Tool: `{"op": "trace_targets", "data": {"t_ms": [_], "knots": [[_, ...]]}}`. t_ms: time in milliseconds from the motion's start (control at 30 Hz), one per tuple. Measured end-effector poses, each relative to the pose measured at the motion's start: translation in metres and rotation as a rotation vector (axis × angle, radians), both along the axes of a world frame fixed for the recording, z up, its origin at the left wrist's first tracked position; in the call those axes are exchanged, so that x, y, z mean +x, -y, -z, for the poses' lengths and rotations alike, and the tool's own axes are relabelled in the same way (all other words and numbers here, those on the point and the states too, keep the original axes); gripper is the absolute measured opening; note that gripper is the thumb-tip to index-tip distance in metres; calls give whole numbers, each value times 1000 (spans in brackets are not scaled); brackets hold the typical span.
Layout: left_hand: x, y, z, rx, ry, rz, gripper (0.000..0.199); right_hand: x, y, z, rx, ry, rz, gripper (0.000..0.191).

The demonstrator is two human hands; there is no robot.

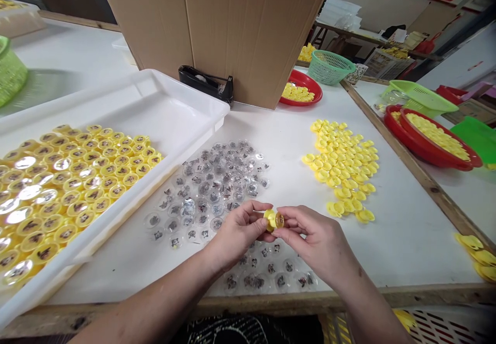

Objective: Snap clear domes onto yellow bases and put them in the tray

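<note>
Over the middle of the table, both hands hold one small yellow plastic piece (269, 221) with a round printed cap on its right end. My left hand (242, 226) pinches its left side, while the fingertips of my right hand (312, 230) close on the capped end. Beneath and behind the hands are many clear round caps (217, 178) printed with dark animal-like pictures. To the right of them is a pile of loose yellow pieces (343, 155). At the left, a white tray (182, 104) holds rows of yellow pieces topped with printed caps.
A tall cardboard box (232, 34) stands at the back, with a black tape dispenser (207, 83) before it. Red bowls of yellow pieces (437, 137) and a green basket (332, 66) are farther right. A wooden strip (411, 163) edges the table.
</note>
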State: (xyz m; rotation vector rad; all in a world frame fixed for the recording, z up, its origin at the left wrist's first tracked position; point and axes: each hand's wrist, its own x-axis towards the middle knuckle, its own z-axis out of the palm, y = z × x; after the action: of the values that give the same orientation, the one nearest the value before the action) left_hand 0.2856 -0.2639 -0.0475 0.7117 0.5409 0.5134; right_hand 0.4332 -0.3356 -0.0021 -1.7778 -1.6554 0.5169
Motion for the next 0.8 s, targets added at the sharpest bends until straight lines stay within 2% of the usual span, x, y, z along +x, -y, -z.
{"op": "trace_targets", "data": {"t_ms": [200,367,500,700,800], "knots": [[-1,2,0,29,-18,4,38,-1,3,1,-15,33,-1,19],[-2,4,-3,121,-55,6,39,-1,4,2,-1,20,27,18],[-2,8,-1,253,-76,0,33,-2,4,0,28,90,12,19],[-7,12,1,556,-171,26,26,-9,3,-8,88,279,-24,12],[-9,13,-2,595,-213,34,30,-13,3,-5,117,369,-23,12]]}}
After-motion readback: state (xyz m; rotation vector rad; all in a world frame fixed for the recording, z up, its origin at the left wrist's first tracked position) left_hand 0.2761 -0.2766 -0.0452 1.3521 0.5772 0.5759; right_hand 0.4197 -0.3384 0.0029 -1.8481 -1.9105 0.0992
